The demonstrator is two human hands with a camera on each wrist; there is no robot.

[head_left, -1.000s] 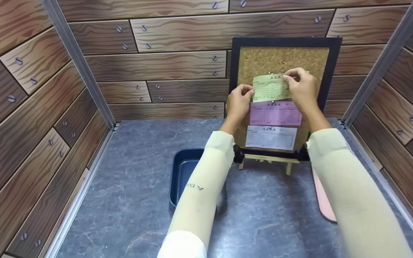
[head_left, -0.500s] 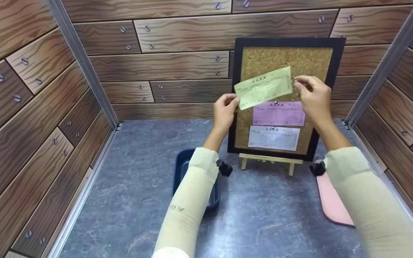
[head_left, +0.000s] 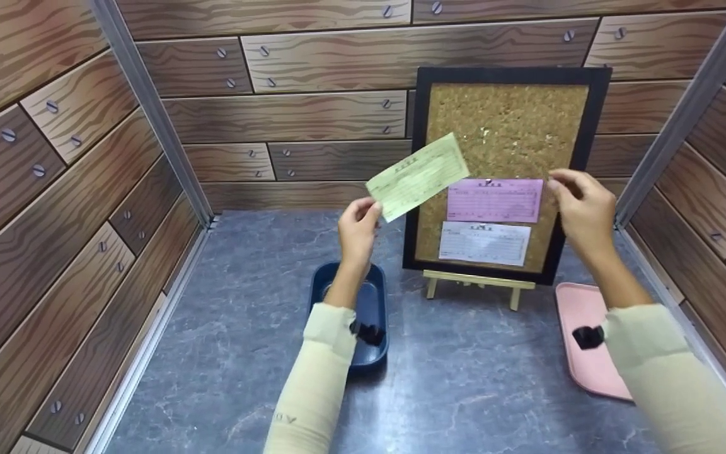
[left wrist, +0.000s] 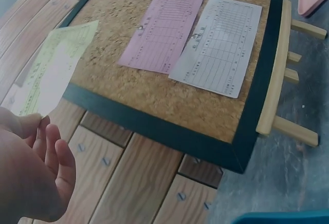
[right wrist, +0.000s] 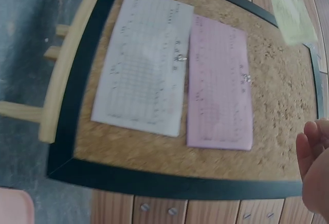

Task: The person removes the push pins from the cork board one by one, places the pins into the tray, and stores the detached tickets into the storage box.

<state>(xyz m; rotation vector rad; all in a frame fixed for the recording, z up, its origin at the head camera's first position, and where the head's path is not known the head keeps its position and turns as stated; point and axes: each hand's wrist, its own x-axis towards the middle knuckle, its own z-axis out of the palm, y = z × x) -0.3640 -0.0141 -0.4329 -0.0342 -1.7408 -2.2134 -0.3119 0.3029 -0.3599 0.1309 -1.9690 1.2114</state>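
Observation:
A green printed slip hangs in the air left of the corkboard, tilted with its right end higher. My left hand pinches the slip's lower left corner between thumb and fingers. In the left wrist view, the same slip overlaps the board's far end. A purple slip and a white slip stay pinned to the cork, purple above white, each with a pin at its top edge. At the board's right edge, my right hand has loosely bent fingers, and nothing shows between them.
The black-framed board leans on a small wooden easel on the grey marbled table. A dark blue tray lies partly under my left forearm. On the right, a pink tray is partly covered by my right sleeve. Wood-patterned walls surround the table.
The green slip has come off the board and moved left and down in my left hand. My right hand has let go of its right end and moved right and down.

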